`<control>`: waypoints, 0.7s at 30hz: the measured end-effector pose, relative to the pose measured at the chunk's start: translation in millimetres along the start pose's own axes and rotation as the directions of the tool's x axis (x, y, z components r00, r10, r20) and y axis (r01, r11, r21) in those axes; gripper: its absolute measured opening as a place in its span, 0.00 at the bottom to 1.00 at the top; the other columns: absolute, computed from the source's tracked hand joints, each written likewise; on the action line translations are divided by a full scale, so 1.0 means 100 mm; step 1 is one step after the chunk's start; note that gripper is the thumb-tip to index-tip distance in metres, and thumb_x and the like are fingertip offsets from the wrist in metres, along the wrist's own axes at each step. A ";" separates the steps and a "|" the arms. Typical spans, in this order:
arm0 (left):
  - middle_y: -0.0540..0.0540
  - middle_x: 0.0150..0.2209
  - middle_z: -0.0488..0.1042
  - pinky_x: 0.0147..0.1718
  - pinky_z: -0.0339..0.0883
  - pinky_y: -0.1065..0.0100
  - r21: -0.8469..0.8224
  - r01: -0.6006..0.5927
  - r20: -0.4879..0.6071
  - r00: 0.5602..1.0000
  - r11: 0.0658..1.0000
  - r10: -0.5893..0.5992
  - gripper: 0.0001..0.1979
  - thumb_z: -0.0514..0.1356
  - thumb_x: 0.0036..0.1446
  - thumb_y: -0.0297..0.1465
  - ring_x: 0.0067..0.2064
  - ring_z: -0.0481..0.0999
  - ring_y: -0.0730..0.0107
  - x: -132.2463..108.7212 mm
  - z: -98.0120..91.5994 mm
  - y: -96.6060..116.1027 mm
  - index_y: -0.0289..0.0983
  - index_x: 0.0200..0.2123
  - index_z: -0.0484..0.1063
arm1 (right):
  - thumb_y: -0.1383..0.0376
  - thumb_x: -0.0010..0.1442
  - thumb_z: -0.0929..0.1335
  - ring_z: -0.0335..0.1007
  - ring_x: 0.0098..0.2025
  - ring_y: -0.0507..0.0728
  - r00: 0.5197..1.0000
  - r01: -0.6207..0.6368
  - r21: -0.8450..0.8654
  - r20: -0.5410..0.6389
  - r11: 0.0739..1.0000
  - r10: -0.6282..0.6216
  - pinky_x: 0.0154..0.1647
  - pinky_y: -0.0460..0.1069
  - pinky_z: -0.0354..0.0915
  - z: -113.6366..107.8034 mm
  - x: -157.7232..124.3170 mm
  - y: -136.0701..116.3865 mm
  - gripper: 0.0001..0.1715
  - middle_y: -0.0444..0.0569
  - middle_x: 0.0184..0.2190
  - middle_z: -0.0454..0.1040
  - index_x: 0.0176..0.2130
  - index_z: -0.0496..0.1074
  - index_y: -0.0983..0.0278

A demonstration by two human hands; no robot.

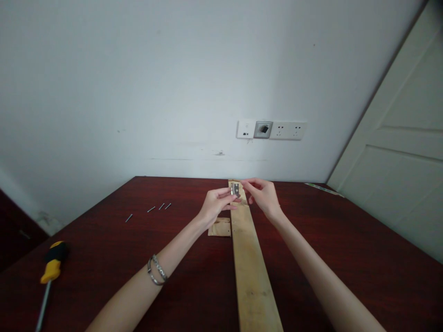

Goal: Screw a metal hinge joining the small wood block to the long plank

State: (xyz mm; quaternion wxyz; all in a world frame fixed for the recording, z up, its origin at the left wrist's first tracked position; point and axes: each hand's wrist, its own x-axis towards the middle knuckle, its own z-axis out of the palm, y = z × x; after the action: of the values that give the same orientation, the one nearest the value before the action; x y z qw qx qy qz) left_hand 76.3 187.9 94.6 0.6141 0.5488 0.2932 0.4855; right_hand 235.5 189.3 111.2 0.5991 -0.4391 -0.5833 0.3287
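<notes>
A small silvery metal hinge (235,189) with holes in it is pinched between the thumb and fingers of my left hand (215,206). It is held over the far end of a long wooden plank (251,263). My right hand (262,193) is at the hinge's right edge, its thumb and index finger pressed together. Whether those fingertips grip the hinge's corner or some tiny piece is too small to tell. A short wooden block (219,227) lies against the plank's left side, just below my left hand.
Several loose screws or nails (161,206) lie on the dark red table (187,286) to the left. Nearer, at the far left, rests a yellow and black screwdriver (52,267). A wall with sockets (272,130) rises behind the table, and a white door (398,138) is at right.
</notes>
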 end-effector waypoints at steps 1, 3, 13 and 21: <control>0.37 0.44 0.76 0.33 0.74 0.70 -0.007 -0.002 0.009 1.000 1.000 0.002 0.16 0.66 0.50 0.28 0.40 0.78 0.63 0.01 -0.01 0.00 0.30 0.45 0.75 | 0.54 0.48 0.71 0.63 0.18 0.48 1.000 -0.006 -0.011 -0.001 1.000 0.006 0.11 0.43 0.61 -0.01 0.01 0.01 0.19 0.47 0.25 0.75 0.31 0.77 0.67; 0.37 0.45 0.76 0.32 0.74 0.71 -0.019 -0.005 0.033 0.999 1.000 0.006 0.16 0.65 0.51 0.28 0.40 0.78 0.63 0.02 -0.04 0.00 0.30 0.44 0.75 | 0.54 0.47 0.71 0.64 0.19 0.48 1.000 -0.021 -0.022 0.015 1.000 0.021 0.11 0.43 0.61 -0.02 0.03 0.03 0.19 0.48 0.26 0.76 0.32 0.78 0.67; 0.35 0.47 0.74 0.32 0.72 0.71 -0.005 0.032 0.234 0.972 0.999 -0.030 0.20 0.65 0.52 0.30 0.43 0.78 0.61 0.06 -0.20 -0.01 0.31 0.48 0.73 | 0.55 0.47 0.72 0.61 0.17 0.45 0.993 -0.075 0.019 0.090 0.997 0.073 0.12 0.40 0.60 0.01 0.02 0.04 0.17 0.45 0.23 0.75 0.30 0.78 0.68; 0.38 0.43 0.75 0.44 0.71 0.60 0.145 -0.109 0.240 0.968 0.984 0.072 0.35 0.69 0.45 0.27 0.45 0.75 0.61 0.12 -0.32 -0.03 0.32 0.57 0.62 | 0.54 0.48 0.72 0.66 0.21 0.48 0.991 -0.089 0.027 0.105 0.996 0.086 0.12 0.40 0.60 0.01 0.01 0.05 0.18 0.46 0.22 0.74 0.29 0.77 0.68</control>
State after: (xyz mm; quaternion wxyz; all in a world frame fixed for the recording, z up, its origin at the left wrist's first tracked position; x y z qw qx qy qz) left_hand 52.8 212.1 86.3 0.5766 0.6614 0.2308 0.4205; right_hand 235.3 192.7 106.8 0.5598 -0.4371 -0.5885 0.3863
